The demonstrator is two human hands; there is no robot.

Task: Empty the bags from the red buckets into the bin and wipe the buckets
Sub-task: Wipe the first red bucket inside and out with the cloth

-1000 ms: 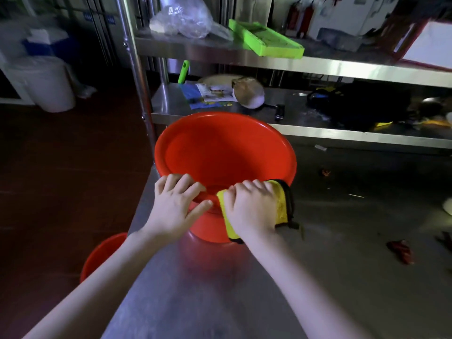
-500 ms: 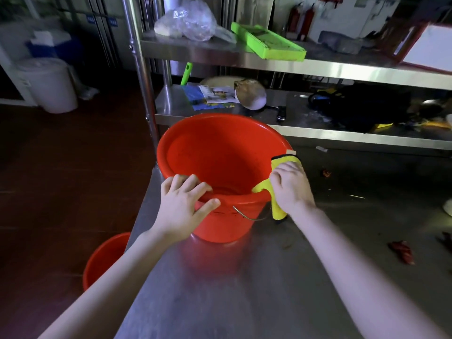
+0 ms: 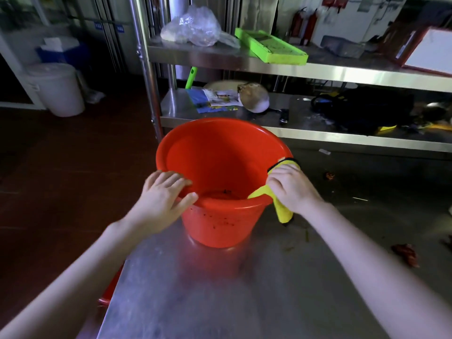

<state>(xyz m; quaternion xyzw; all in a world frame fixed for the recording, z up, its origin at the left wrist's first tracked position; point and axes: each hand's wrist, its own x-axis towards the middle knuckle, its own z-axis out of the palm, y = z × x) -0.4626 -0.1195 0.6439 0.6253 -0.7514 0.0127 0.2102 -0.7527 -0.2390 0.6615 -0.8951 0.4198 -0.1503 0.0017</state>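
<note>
Yellow cloth (image 3: 283, 212) slid farther round, right hand (image 3: 289, 189) pinching it; opposite that, left hand (image 3: 161, 194) maybe only presses flat, so red bucket (image 3: 220, 165) could skid.

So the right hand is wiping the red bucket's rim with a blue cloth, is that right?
Not quite: the cloth is yellow, not blue, as the head view shows. The right hand does hold it on the rim of the red bucket.
</note>
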